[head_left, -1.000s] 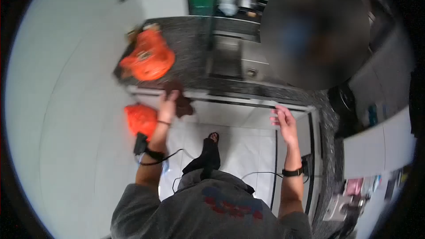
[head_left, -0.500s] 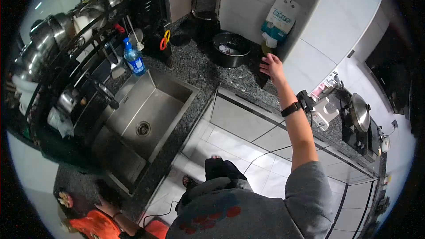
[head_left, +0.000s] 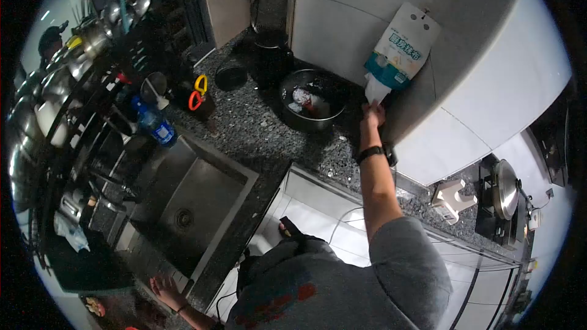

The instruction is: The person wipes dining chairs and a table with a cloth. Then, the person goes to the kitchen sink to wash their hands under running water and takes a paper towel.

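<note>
My right hand reaches up to a hanging pack of kitchen cloths. Its fingers are closed on the white cloth that sticks out of the pack's lower end. Left of that hand, a black bowl stands on the counter with something white and reddish inside. My left hand is at the near end of the steel sink, fingers spread, with nothing in it. Whether it touches the sink edge I cannot tell.
A blue soap bottle stands behind the sink, near scissors with red and yellow handles. A crowded dish rack lines the left. To the right are a white plastic holder and a lidded pan on the stove.
My right hand has closed on the white cloth below the pack. My left hand has moved from beside the orange thing to the sink's near end. The view has shifted.
</note>
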The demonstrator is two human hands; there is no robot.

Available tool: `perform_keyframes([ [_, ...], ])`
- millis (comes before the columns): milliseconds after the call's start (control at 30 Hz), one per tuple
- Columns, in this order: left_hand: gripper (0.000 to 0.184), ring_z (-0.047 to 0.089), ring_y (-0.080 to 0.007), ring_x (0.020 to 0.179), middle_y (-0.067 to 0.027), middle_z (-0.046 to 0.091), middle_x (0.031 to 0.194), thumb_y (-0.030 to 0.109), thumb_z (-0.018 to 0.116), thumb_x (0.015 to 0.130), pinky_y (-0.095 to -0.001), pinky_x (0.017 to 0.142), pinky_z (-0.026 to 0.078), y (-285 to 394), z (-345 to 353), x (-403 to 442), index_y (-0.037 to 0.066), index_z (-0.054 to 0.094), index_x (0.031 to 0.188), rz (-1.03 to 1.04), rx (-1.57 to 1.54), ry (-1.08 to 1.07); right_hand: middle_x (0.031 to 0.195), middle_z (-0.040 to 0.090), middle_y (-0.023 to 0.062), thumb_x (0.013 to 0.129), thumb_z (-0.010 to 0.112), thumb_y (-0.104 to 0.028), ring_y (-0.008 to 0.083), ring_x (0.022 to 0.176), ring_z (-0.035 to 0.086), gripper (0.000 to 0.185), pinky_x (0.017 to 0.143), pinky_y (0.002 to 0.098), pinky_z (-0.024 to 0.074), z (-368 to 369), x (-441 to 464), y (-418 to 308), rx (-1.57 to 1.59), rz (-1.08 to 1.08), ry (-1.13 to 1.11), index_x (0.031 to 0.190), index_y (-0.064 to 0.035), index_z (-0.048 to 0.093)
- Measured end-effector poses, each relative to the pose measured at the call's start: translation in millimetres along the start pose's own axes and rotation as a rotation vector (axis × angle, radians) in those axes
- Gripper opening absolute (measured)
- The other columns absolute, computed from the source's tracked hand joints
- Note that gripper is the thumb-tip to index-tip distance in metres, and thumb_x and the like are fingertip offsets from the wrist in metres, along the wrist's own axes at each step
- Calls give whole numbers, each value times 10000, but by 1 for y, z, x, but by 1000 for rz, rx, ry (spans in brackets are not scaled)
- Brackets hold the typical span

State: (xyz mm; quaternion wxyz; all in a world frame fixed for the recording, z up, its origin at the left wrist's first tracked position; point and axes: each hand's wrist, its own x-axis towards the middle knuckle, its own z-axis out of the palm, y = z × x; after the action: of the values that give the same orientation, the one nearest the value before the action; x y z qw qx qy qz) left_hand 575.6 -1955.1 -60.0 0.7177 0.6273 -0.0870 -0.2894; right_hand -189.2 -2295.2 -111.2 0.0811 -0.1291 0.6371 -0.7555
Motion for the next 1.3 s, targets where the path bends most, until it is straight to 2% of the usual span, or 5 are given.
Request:
perform_keyframes([
  [333, 411, 374, -322, 1130, -139, 364, 1240, 253, 437, 852, -443, 919, 334, 0, 73, 6, 83, 348, 1216, 33, 139, -187, 576, 514, 137, 767, 529, -180, 265, 465, 514, 218, 452, 339, 449, -34, -60, 41, 108, 518, -133, 669, 15, 514],
  [433, 418, 408, -320, 1103, -147, 379, 1233, 250, 434, 852, -433, 918, 341, -5, 65, 23, 63, 348, 1216, 155, 242, -348, 538, 516, 74, 758, 540, -202, 198, 446, 491, 244, 405, 282, 383, -69, -90, 102, -1193, -529, -613, 583, -41, 487],
  [767, 356, 446, -239, 1051, -135, 469, 1144, 137, 421, 827, -360, 895, 375, 14, 63, 26, -17, 418, 1148, 162, 217, -233, 810, 555, 60, 752, 504, -200, 205, 712, 515, 216, 659, 316, 419, 12, -66, -108, 719, 261, 60, 862, -25, 565],
  [1133, 408, 412, -306, 1104, -126, 393, 1231, 305, 377, 867, -439, 934, 311, 8, 49, 24, 96, 385, 1218, 5, 110, -209, 819, 606, 155, 736, 536, -348, 262, 736, 594, 347, 626, 370, 464, -40, -78, -8, -537, 453, -60, 951, -77, 570],
  [1300, 384, 393, -288, 1123, -154, 373, 1240, 188, 344, 881, -425, 947, 320, 8, 37, 43, 40, 333, 1235, 133, 146, -396, 828, 582, 121, 813, 410, -219, 285, 723, 574, 175, 621, 381, 467, -70, -135, 22, -1402, -302, -172, 803, -102, 539],
])
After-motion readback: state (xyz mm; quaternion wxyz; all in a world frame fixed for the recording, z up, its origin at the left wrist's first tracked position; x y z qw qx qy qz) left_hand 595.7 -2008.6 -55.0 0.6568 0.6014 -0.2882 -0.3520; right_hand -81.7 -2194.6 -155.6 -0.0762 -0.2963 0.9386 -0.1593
